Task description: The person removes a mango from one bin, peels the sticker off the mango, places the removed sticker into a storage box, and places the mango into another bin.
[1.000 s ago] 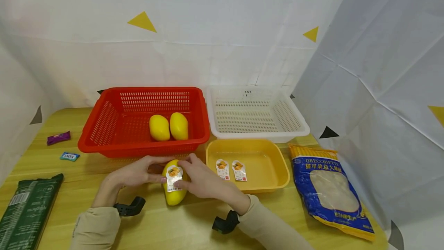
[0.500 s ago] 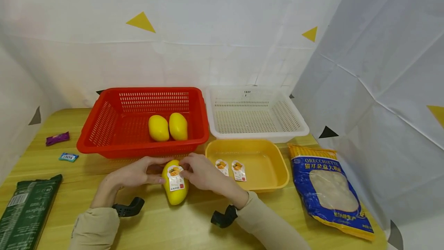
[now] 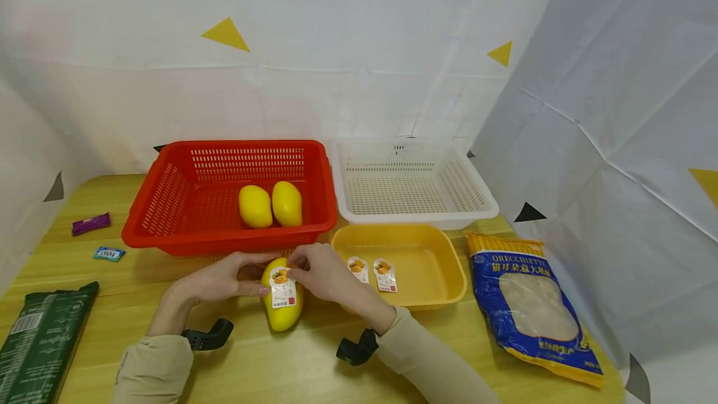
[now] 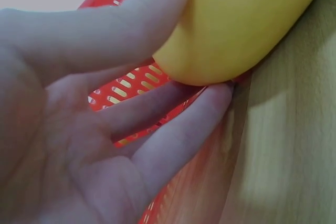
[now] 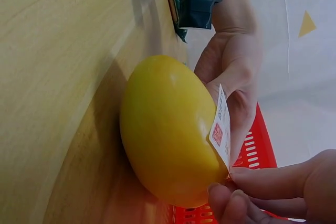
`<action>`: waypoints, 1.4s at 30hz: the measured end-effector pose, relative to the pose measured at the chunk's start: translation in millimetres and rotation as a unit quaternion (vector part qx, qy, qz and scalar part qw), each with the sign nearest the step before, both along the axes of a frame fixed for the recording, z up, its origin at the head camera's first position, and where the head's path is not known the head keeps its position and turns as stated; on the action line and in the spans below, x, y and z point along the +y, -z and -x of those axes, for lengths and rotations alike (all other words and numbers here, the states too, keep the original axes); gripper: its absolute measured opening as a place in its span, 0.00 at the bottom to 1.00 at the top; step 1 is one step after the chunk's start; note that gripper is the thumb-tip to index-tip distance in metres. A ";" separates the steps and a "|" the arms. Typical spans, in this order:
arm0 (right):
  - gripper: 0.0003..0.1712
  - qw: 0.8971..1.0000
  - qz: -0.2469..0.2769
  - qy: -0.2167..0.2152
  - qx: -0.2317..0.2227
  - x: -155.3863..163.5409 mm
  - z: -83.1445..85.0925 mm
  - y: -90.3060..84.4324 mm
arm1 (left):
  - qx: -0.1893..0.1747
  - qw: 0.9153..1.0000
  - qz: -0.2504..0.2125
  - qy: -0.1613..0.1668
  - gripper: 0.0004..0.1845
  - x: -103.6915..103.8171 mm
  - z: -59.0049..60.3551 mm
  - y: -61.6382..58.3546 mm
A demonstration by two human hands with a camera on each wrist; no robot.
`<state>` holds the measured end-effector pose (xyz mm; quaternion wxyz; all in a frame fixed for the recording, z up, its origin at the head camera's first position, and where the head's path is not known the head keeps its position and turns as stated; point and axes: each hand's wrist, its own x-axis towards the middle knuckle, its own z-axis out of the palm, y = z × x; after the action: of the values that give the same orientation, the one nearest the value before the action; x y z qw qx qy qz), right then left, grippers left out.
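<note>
A yellow mango (image 3: 283,320) lies on the table in front of the red basket. My left hand (image 3: 224,278) holds it from the left, thumb on its near side and fingers around the far end. On top of the mango sits a white label sticker (image 3: 283,293) with a mango picture. My right hand (image 3: 321,270) pinches the sticker's upper right edge between thumb and fingers. In the right wrist view, the lower end of the sticker (image 5: 220,129) stands off the curved skin of the mango (image 5: 168,129), while its other end is at my right fingertips (image 5: 223,195).
Two mangoes (image 3: 287,203) lie in the red basket (image 3: 202,245). A white basket (image 3: 415,217) stands right of it. Two more stickers (image 3: 384,275) rest on the yellow tray (image 3: 432,267). A blue pasta bag (image 3: 533,310), a green packet (image 3: 47,335) and two small wrapped sweets (image 3: 91,224) flank them.
My right thumb has moved up from the sticker's lower middle to its upper right edge, uncovering the sticker's printed face. My left hand has stayed on the mango.
</note>
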<state>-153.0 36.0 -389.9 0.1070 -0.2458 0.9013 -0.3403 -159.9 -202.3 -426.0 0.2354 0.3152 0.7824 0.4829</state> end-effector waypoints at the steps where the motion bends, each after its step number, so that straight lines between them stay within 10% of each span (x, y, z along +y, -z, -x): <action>1: 0.08 1.000 0.005 0.001 0.000 0.0 0.4 0.1 | 0.000 1.000 0.002 -0.002 0.33 -0.2 0.1 0.2; 42: 0.05 0.997 0.081 -0.002 0.001 -0.2 -13.3 -14.3 | 0.027 0.999 0.038 -0.019 0.36 -2.8 1.4 2.8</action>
<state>-139.7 35.9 -375.5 0.0862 -0.2555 0.8707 -0.4114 -161.3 -205.0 -428.8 0.2167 0.3035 0.8123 0.4484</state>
